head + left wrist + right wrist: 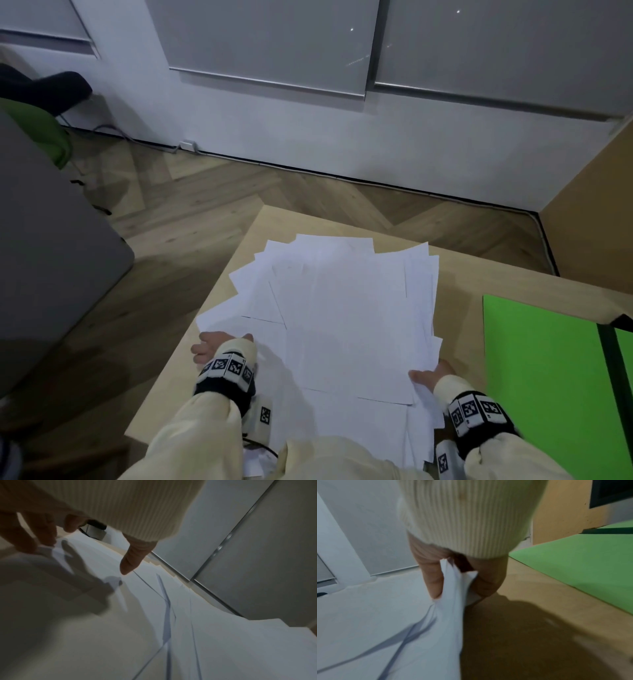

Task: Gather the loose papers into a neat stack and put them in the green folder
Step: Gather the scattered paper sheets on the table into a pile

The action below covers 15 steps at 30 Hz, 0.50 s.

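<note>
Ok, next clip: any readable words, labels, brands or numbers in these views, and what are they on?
No readable text in any view.
Papers: the faces that show look blank white.
Green folder: plain, no label visible.
Wrist bands: black-and-white square marker patterns only, no letters or digits.
Wall socket: too small to show any marking.

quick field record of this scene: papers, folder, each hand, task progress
papers: white sheets fanned in a loose, uneven pile on the table
green folder: flat on the table, right of the pile, no sheets on it
left hand: fingers spread at the pile's left edge, gripping nothing
right hand: pinches the pile's right edge, thumb on top
progress: not yet squared or filed
</note>
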Each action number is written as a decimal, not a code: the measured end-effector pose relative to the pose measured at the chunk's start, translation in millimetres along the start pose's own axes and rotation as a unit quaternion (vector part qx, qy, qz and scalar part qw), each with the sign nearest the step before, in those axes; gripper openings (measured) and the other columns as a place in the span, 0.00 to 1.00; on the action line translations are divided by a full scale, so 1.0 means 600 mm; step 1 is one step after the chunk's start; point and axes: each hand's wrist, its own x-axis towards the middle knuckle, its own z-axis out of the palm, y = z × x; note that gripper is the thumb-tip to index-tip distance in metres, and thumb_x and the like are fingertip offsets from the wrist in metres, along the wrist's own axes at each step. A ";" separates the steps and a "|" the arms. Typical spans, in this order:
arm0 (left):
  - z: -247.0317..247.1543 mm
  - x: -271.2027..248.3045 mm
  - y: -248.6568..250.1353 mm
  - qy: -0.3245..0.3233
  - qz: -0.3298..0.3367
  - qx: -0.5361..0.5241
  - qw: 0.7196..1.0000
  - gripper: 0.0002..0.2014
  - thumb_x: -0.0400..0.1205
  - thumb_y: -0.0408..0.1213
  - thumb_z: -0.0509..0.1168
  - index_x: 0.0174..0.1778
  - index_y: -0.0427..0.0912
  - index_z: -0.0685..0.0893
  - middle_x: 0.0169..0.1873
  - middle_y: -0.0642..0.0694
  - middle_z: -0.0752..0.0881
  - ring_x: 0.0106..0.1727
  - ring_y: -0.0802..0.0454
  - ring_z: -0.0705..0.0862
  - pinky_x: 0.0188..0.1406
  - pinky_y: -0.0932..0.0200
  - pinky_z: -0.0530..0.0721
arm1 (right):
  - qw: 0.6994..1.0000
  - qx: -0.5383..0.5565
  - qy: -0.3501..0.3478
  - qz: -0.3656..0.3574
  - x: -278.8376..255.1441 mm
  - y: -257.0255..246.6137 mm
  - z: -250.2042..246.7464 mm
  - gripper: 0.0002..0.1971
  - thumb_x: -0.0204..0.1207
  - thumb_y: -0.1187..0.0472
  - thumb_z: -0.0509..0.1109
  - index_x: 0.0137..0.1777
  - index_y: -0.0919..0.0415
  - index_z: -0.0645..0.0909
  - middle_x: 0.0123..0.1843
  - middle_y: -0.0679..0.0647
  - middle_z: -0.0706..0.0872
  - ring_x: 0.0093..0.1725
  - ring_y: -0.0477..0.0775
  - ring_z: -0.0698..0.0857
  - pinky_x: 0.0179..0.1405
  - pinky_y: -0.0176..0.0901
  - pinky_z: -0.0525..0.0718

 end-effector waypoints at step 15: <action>0.024 -0.030 0.068 -0.134 0.056 -0.168 0.975 0.39 0.58 0.58 0.78 0.56 0.34 0.81 0.44 0.40 0.84 0.51 0.40 0.85 0.54 0.55 0.79 | 1.000 -0.014 0.022 0.003 -0.001 -0.012 0.005 0.38 0.75 0.57 0.70 0.78 0.72 0.56 0.79 0.64 0.66 0.77 0.62 0.69 0.76 0.46 0.69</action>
